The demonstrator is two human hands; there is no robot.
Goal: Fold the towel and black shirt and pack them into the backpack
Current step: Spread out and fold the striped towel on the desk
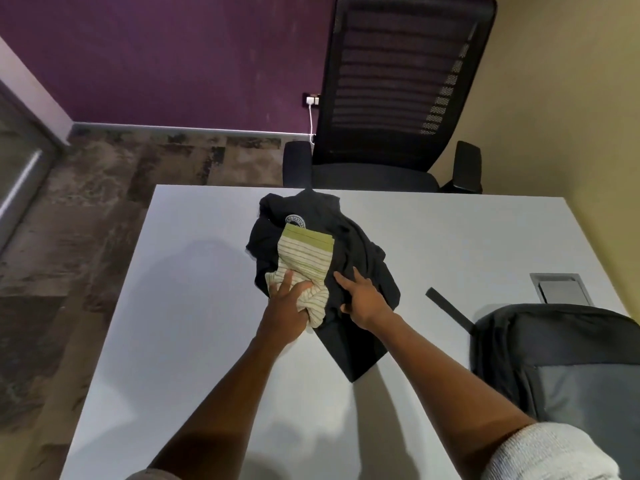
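- The towel (304,258), cream with green stripes, lies on top of the crumpled black shirt (360,271) in the middle of the white table (467,237).
- The left hand (289,303) grips the towel's near end, fingers bunched into the cloth.
- The right hand (362,299) lies flat on the shirt, fingers straight.
- The backpack (554,362) sits at the table's right edge, well apart from the clothes.
- A black office chair (398,98) stands behind the table.

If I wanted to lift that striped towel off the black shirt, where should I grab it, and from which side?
Probably by the bunched near end of the towel, coming from the person's own side. There the cloth is gathered into a wad that fingers can close around, and the left hand already grips it. The far end with the green band lies flat on the black shirt, harder to pinch alone. The right hand rests on the shirt.
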